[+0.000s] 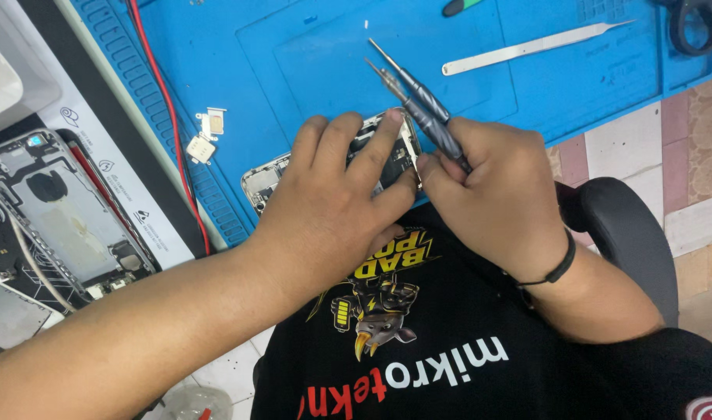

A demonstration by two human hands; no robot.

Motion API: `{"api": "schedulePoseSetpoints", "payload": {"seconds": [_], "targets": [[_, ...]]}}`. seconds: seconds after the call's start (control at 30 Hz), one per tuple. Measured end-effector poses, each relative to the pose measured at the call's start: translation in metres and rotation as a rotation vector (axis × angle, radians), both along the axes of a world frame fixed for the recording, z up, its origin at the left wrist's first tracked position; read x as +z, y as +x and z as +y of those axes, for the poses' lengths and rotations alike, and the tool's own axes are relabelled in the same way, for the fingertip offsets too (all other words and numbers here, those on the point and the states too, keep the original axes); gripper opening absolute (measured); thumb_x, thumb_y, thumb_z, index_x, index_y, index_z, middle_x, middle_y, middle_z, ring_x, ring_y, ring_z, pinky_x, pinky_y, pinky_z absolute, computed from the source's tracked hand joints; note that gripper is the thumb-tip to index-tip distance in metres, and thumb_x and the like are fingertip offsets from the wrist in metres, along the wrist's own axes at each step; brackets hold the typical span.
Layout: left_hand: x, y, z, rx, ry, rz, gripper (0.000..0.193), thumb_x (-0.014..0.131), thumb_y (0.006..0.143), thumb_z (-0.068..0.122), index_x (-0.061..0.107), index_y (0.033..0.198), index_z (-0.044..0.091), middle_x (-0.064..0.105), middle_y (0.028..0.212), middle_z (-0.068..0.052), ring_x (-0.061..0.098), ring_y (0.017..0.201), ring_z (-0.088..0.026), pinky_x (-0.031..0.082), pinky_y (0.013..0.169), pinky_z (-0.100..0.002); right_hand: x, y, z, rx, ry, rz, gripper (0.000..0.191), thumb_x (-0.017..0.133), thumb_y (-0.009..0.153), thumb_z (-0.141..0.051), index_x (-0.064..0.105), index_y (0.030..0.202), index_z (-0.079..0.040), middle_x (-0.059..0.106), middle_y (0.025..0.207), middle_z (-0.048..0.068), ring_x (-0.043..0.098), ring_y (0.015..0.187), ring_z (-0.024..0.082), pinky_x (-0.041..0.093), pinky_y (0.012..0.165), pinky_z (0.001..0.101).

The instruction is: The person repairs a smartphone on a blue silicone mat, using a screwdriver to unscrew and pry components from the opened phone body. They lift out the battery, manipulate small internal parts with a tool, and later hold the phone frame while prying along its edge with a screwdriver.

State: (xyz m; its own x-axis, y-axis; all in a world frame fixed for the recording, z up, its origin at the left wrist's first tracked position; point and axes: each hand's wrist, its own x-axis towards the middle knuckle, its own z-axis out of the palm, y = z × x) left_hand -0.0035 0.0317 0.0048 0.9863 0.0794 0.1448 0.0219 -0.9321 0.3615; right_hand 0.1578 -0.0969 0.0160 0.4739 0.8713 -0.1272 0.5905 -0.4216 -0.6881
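- Right hand (500,206): fingers closed around two grey screwdrivers (418,105), tips pointing away from the person.
- Left hand (336,194): fingers pressed down on the opened phone (266,180), clamping it.
- Phone: at the near edge of the blue mat (309,54).
- Small metal parts (204,136): left of phone.
- Tweezers (527,48): beyond phone, well apart.

- Opened phone (375,159) lies on the mat's (293,47) near edge, under both hands.
- Small metal parts (204,136) lie left of it.
- Tweezers (527,48) lie behind, to the right.
- Another opened phone (64,210) sits far left, off the mat.
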Motion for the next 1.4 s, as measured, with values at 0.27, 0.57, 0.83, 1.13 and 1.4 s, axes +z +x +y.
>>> {"api": "schedulePoseSetpoints", "payload": {"seconds": [0.27, 0.57, 0.83, 1.13, 1.4], "targets": [[-0.004, -0.002, -0.001, 0.009, 0.007, -0.014, 0.056, 0.085, 0.074, 0.035, 0.067, 0.123, 0.014, 0.053, 0.146, -0.025, 0.048, 0.127, -0.044, 0.04, 0.107, -0.059, -0.006, -0.005, -0.003, 0.028, 0.098, -0.196, 0.037, 0.081, 0.088, -0.005, 0.049, 0.07, -0.001, 0.052, 0.064, 0.013, 0.053, 0.057, 0.029, 0.038, 0.052, 0.0398], [-0.003, -0.002, 0.004, -0.015, 0.024, -0.001, 0.061, 0.087, 0.072, 0.037, 0.067, 0.125, 0.014, 0.054, 0.145, -0.025, 0.048, 0.126, -0.044, 0.041, 0.106, -0.056, -0.007, -0.006, -0.003, 0.032, 0.108, -0.194, 0.036, 0.082, 0.088, -0.005, 0.051, 0.07, -0.002, 0.053, 0.065, 0.012, 0.054, 0.057, 0.028, 0.039, 0.052, 0.0391], [0.001, -0.004, 0.009, -0.028, -0.025, 0.036, 0.073, 0.089, 0.066, 0.041, 0.063, 0.128, 0.012, 0.055, 0.144, -0.021, 0.048, 0.127, -0.042, 0.041, 0.106, -0.054, -0.01, -0.007, -0.005, 0.028, 0.123, -0.206, 0.035, 0.083, 0.089, -0.005, 0.053, 0.071, -0.002, 0.053, 0.066, 0.012, 0.054, 0.058, 0.027, 0.039, 0.052, 0.0387], [0.001, -0.003, 0.01, -0.019, -0.06, 0.049, 0.088, 0.087, 0.07, 0.047, 0.059, 0.138, -0.001, 0.055, 0.143, -0.02, 0.047, 0.126, -0.041, 0.04, 0.108, -0.053, -0.011, -0.01, -0.007, 0.011, 0.118, -0.204, 0.039, 0.082, 0.088, -0.005, 0.048, 0.07, -0.003, 0.052, 0.066, 0.011, 0.054, 0.059, 0.028, 0.037, 0.053, 0.0391], [0.002, -0.002, 0.008, -0.017, 0.021, 0.065, 0.084, 0.085, 0.07, 0.051, 0.063, 0.139, 0.007, 0.052, 0.147, -0.018, 0.047, 0.125, -0.04, 0.039, 0.108, -0.052, -0.007, -0.003, -0.021, 0.028, 0.005, -0.154, 0.044, 0.084, 0.088, -0.009, 0.047, 0.066, -0.003, 0.051, 0.063, 0.011, 0.053, 0.056, 0.027, 0.036, 0.051, 0.0384]]}}
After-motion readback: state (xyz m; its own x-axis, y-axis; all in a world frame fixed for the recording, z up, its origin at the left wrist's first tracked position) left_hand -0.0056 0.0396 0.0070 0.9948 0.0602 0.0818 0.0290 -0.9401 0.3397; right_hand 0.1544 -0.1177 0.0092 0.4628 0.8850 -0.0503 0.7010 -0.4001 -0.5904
